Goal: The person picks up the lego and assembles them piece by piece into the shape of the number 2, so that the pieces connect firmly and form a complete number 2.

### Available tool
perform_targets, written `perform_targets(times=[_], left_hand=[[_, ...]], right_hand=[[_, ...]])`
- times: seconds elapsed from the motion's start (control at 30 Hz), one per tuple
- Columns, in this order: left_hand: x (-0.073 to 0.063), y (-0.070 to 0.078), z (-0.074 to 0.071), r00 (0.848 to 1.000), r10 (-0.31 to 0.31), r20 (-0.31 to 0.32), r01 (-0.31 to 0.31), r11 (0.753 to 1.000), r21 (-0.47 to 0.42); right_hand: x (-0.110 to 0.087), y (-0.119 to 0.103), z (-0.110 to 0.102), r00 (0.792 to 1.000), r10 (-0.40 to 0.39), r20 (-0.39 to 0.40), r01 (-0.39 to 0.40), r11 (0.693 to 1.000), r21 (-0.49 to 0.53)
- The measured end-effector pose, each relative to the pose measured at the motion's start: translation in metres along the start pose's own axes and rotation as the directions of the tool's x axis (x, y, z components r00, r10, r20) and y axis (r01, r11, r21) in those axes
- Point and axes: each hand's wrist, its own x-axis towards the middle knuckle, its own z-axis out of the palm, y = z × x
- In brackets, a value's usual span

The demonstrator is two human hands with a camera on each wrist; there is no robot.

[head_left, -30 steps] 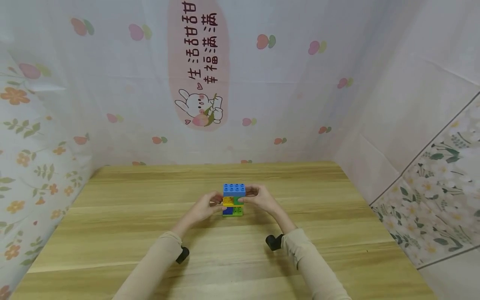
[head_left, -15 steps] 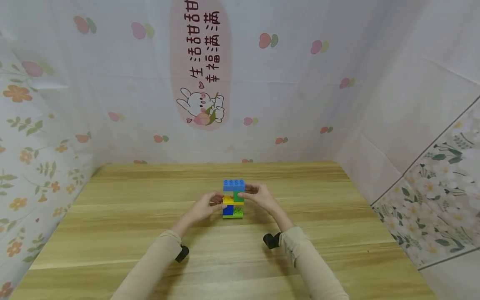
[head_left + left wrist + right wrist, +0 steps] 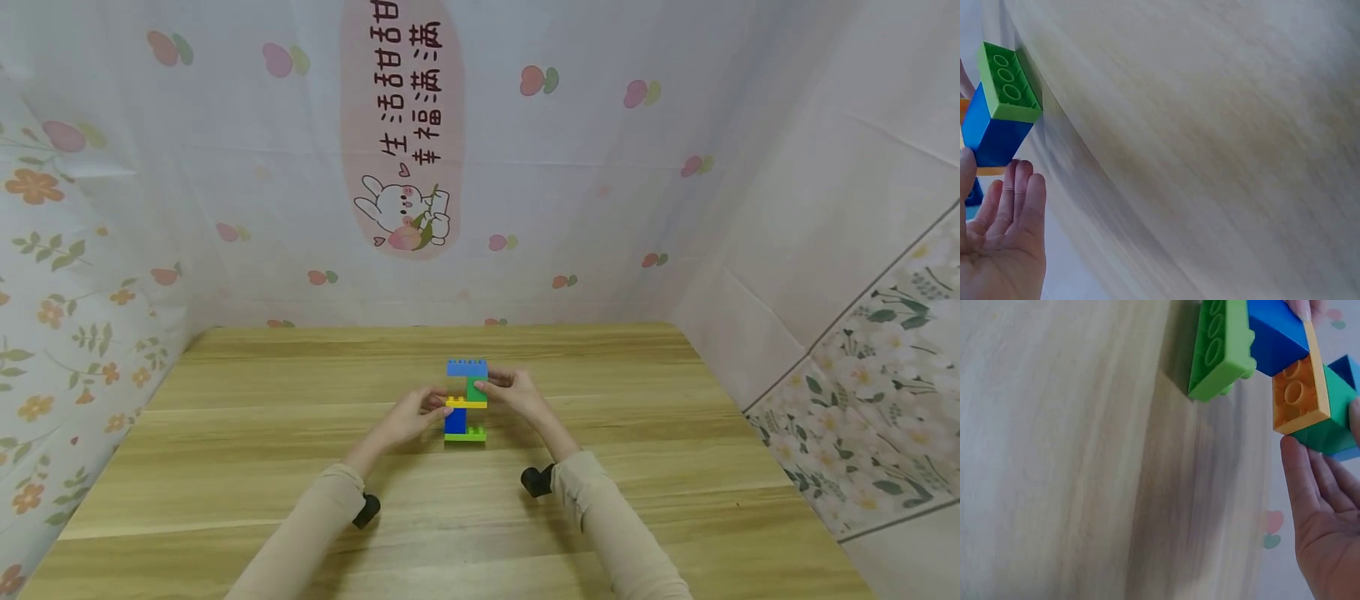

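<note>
A stack of toy building bricks is held up off the table between both hands. From the bottom it has a light green brick (image 3: 465, 437), a dark blue brick (image 3: 455, 422), a thin yellow brick (image 3: 467, 405), a green brick (image 3: 477, 392) and a lighter blue brick (image 3: 467, 368). My left hand (image 3: 411, 419) pinches the dark blue brick near the yellow one, thumb in front. On the other side, my right hand (image 3: 522, 397) grips the green brick, its thumb across the front face. Hollow undersides of the light green brick (image 3: 1007, 81) and yellow brick (image 3: 1294, 392) show in the wrist views.
The wooden table (image 3: 465, 533) spreads below and around the hands. A white printed curtain (image 3: 585, 208) rises behind its back edge, and flowered sheets (image 3: 67, 333) hang at the sides. Each wrist carries a black camera mount (image 3: 537, 481).
The brick stack has tilted so its front faces me more and the top studs show less. Both hands keep their hold; the right wrist has shifted slightly left.
</note>
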Motion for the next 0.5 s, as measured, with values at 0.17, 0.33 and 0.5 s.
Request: perform_targets(times=[0.17,0.33,0.5], left_hand=[[0.000,0.001,0.004,0.999,-0.045,-0.021,0.044,0.999,-0.007],[-0.001,0.001,0.007,0.998,-0.062,-0.021,0.062,0.998,0.008],[0.001,0.002,0.008,0.997,-0.068,-0.027,0.070,0.996,0.050]], right_hand=[[0.002,0.000,0.007,0.999,0.039,-0.030,-0.040,0.999,-0.031],[0.003,0.002,0.013,0.997,0.073,-0.037,-0.074,0.997,-0.027],[0.003,0.004,0.017,0.998,0.054,-0.030,-0.055,0.997,-0.061]])
